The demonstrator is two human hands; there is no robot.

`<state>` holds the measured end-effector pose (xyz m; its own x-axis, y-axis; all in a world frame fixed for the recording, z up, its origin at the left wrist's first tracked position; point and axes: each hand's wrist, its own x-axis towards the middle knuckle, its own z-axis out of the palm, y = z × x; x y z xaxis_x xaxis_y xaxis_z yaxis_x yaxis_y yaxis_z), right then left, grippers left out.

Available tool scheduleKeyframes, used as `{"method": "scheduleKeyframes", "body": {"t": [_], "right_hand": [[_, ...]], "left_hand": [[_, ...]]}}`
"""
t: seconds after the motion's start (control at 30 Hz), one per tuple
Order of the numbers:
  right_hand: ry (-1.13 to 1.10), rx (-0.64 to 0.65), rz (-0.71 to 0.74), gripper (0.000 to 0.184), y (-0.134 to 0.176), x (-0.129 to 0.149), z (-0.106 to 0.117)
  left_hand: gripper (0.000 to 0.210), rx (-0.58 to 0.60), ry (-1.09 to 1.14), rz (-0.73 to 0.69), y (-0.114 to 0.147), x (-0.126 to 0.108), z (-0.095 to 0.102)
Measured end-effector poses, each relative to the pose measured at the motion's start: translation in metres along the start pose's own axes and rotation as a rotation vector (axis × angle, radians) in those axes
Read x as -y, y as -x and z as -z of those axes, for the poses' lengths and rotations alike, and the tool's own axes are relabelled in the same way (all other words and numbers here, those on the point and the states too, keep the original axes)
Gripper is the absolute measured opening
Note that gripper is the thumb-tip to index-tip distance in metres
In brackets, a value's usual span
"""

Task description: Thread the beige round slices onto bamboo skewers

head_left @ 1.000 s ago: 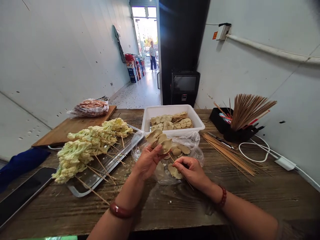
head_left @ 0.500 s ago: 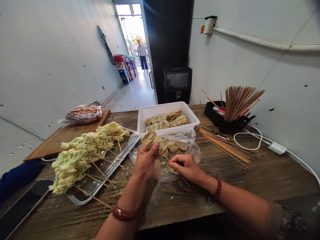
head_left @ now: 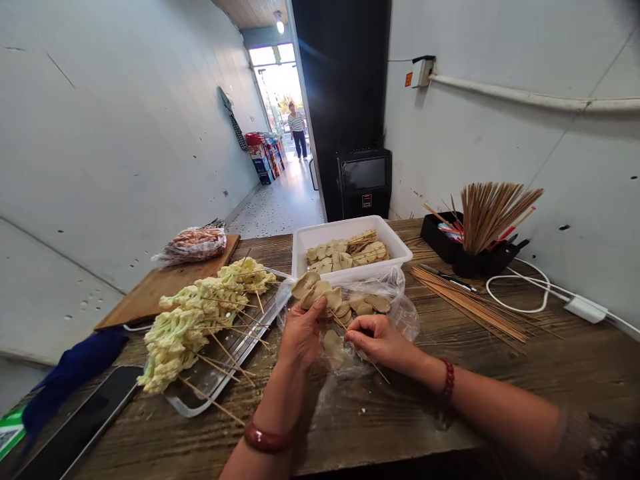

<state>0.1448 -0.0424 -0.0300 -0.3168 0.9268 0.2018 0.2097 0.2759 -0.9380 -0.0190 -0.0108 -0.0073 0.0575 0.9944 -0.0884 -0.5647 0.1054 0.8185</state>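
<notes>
My left hand [head_left: 302, 335] is closed around thin, round beige slices [head_left: 311, 288] threaded on a bamboo skewer [head_left: 338, 321]. Lower down that same stick, my right hand [head_left: 384, 339] pinches it between thumb and fingers, and its end sticks out below. Beneath and beyond both hands, a clear plastic bag [head_left: 407, 319] lies spread with loose beige slices [head_left: 369, 303] on it. Just behind stands a white plastic tub [head_left: 303, 257] with several finished skewers of the same slices [head_left: 327, 257].
Skewered cauliflower [head_left: 200, 310] lies on a metal tray [head_left: 200, 403] to the left. Behind it, a bagged bundle [head_left: 193, 243] rests on a wooden board [head_left: 145, 293]. Loose skewers [head_left: 470, 310], a black holder [head_left: 440, 235] and a white cable [head_left: 515, 310] are on the right. A phone [head_left: 80, 427] lies front left.
The whole view has shifted, so everything appears slightly further right and lower. Both hands keep their hold on the skewer and slices, with little visible movement.
</notes>
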Motion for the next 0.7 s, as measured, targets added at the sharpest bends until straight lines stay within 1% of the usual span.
{"method": "scheduleKeyframes", "body": {"t": [0.17,0.3,0.43,0.7], "right_hand": [[0.073,-0.048,0.045,0.019,0.003,-0.008,-0.004],[0.071,-0.071,0.050,0.021,0.004,-0.012,-0.003],[0.066,-0.068,0.048,0.021,0.004,-0.012,-0.002],[0.052,-0.077,0.082,0.021,0.006,-0.012,0.000]], "left_hand": [[0.029,0.008,-0.018,0.001,0.000,0.003,-0.002],[0.028,-0.008,-0.027,0.018,0.001,0.004,-0.005],[0.029,-0.010,-0.031,0.022,0.003,0.004,-0.007],[0.034,-0.007,-0.008,0.067,0.000,-0.003,0.001]]}}
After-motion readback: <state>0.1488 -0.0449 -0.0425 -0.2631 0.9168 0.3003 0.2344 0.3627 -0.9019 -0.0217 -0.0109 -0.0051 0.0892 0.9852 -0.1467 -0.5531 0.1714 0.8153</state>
